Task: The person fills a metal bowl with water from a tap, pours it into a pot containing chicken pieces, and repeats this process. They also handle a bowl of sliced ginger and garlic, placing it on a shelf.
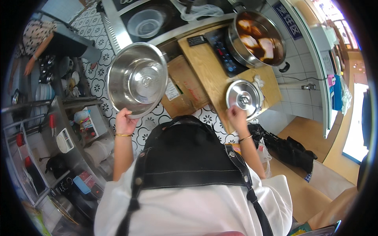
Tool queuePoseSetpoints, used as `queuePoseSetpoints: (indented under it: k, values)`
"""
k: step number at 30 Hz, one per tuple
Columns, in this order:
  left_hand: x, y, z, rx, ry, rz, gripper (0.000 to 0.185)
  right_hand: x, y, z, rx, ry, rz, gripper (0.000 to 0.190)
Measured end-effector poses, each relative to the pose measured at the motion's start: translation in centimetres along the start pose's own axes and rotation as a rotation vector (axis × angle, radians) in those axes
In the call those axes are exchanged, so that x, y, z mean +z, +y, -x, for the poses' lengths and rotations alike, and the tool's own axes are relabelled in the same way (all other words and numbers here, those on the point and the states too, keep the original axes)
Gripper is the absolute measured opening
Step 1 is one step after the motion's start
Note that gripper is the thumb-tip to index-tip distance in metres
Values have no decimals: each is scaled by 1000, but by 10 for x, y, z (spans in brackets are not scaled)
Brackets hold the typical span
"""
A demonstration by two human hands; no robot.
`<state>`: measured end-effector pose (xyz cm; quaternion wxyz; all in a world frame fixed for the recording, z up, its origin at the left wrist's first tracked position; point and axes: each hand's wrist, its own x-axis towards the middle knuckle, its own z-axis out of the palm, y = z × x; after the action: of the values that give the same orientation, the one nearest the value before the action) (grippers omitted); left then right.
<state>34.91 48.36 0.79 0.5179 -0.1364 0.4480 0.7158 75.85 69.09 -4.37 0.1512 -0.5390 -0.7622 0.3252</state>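
My left hand (127, 121) grips the near rim of a large stainless steel basin (144, 81), which is tilted and shows wet-looking shine inside. My right hand (237, 116) is over the near-left part of a round metal lid (244, 97) with a knob, at the edge of a wooden table (203, 73). Whether its fingers touch the lid cannot be told. Beyond the lid, a two-handled steel pot (257, 38) holds pale chunks in dark brown liquid and sits on a black induction cooker (223, 51) with lit marks.
A flattened cardboard box (189, 88) lies on the patterned floor. At the top stands a counter with a clear plastic bowl (145, 23). Another person (44, 41) is at the far left, beside shelves with stacked dishes (44, 92). A kitchen scale (65, 140) lies on the steel counter.
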Motion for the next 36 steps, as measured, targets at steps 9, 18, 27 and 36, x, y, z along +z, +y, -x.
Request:
queuePoseSetpoints:
  k: [9,18,27,36]
  values:
    - [32,-11,15,37,38,-114,34,-202,27,-258,-376,355,707,18]
    - [50,-22,33,111,200,-125,41,-175,65,-360,-219,81,1226,32]
    - [45,-24,29,93,234,-75,36,-186,20,-357,-27,-360,1187,37]
    - [43,-23,36,151,247,1,18,-184,75,-387,-157,-509,1229,27]
